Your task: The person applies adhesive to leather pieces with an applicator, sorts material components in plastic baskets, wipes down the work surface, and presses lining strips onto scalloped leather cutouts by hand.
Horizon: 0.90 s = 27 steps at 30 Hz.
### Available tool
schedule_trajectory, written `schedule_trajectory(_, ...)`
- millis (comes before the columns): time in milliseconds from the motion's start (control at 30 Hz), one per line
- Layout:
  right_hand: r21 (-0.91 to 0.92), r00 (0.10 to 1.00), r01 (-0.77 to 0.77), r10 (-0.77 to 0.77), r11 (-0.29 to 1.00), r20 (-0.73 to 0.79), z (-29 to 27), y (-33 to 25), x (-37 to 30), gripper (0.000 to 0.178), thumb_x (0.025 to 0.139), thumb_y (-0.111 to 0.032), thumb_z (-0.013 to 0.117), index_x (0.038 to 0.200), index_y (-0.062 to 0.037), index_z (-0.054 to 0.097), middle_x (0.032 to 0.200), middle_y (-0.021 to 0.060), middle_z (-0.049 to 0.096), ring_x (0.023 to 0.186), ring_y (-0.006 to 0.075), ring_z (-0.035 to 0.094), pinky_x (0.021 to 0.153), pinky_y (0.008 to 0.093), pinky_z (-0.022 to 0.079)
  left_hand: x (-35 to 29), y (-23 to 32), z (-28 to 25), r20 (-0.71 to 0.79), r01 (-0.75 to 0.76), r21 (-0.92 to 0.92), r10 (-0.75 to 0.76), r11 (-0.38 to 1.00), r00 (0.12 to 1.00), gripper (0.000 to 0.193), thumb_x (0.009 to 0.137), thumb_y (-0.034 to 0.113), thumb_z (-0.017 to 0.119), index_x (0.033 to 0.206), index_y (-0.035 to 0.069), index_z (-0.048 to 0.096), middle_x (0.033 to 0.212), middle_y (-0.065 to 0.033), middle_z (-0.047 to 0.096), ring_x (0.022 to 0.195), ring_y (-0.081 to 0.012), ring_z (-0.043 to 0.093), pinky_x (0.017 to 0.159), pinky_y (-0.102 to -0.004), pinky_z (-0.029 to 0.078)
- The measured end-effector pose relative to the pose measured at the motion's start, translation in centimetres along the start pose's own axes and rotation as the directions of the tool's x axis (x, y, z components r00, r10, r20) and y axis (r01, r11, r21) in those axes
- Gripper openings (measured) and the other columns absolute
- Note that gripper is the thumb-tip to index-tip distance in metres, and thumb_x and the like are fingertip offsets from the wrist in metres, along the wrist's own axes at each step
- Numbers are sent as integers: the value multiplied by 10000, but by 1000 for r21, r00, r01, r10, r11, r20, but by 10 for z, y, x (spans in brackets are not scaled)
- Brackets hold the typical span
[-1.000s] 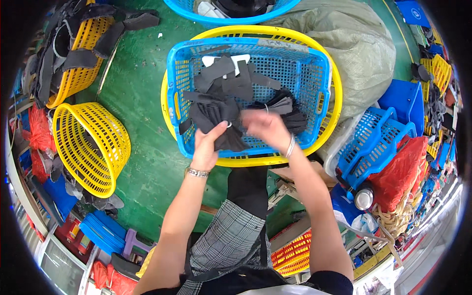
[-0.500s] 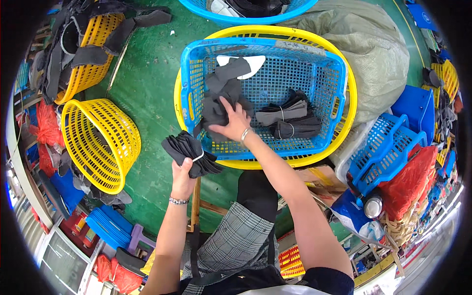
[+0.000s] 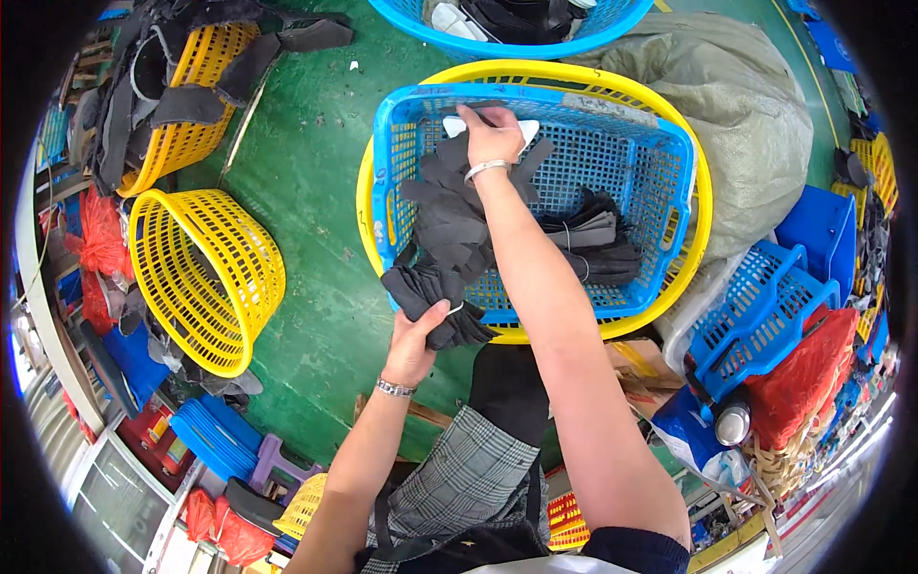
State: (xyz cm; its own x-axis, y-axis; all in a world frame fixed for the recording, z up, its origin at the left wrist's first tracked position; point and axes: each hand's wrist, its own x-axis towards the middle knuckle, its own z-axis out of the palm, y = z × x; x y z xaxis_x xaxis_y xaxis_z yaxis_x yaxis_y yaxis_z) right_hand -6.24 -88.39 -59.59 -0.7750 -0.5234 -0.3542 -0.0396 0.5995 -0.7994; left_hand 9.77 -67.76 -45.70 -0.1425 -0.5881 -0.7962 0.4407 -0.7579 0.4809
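My left hand [image 3: 413,346] is closed on a bundle of dark fabric pieces [image 3: 427,298] bound with a thin white band, at the near left corner of a blue plastic basket [image 3: 384,182]. Inside that basket, by its far wall, my right hand [image 3: 494,142] has its fingers curled over a white piece [image 3: 529,131]; what they grip is hidden. Loose dark fabric pieces [image 3: 449,225] lie heaped along the basket's left side, partly under my right wrist. To the right lie banded bundles of dark pieces [image 3: 607,253].
The blue basket sits in a larger yellow basket [image 3: 703,206]. Another blue tub [image 3: 612,40] stands beyond it. On the left are a tipped yellow basket [image 3: 263,277] and a yellow basket draped with dark scraps [image 3: 206,62]. A large pale sack [image 3: 755,115] lies right.
My right hand has moved from the dark heap to the basket's far side, its spread fingers now curled. My left hand has brought the bundle rightward, over the basket's near left corner.
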Motion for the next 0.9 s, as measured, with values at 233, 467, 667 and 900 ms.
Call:
schedule_trajectory(233,170,996,-56,44,984,76,-3,3,-9,440,652,-201,838,970,16,625,808,120,689,909,251,638,810,363,516,11,-10,-14,-58,30,-108,-37,994,998,464,877,63,702,1304,59,521,1224,-29,606,1107,-168,584,971,-339,471)
schedule_trajectory(467,767,965,-220,250,603,80,22,-19,-4,352,699,39,754,975,46,536,853,117,626,730,202,623,694,302,535,18,-15,-5,-37,18,-111,-22,994,999,453,889,73,688,1310,62,520,1245,-38,605,1130,-180,583,978,-342,471)
schedule_trajectory(667,683,909,-414,239,602,340,-18,-16,1,239,720,-3,731,916,23,598,746,88,630,569,164,602,528,283,502,18,-16,-10,-41,14,-102,-18,995,999,471,886,69,690,1323,62,514,1264,-42,599,1142,-184,580,981,-342,467)
schedule_trajectory(900,-477,998,59,-44,877,42,-83,51,27,712,688,-402,765,1308,-147,527,1378,243,468,1223,428,456,965,590,405,34,-22,-4,-6,21,-144,-22,989,1000,495,882,56,686,1341,60,500,1270,-48,597,1160,-196,572,992,-350,465)
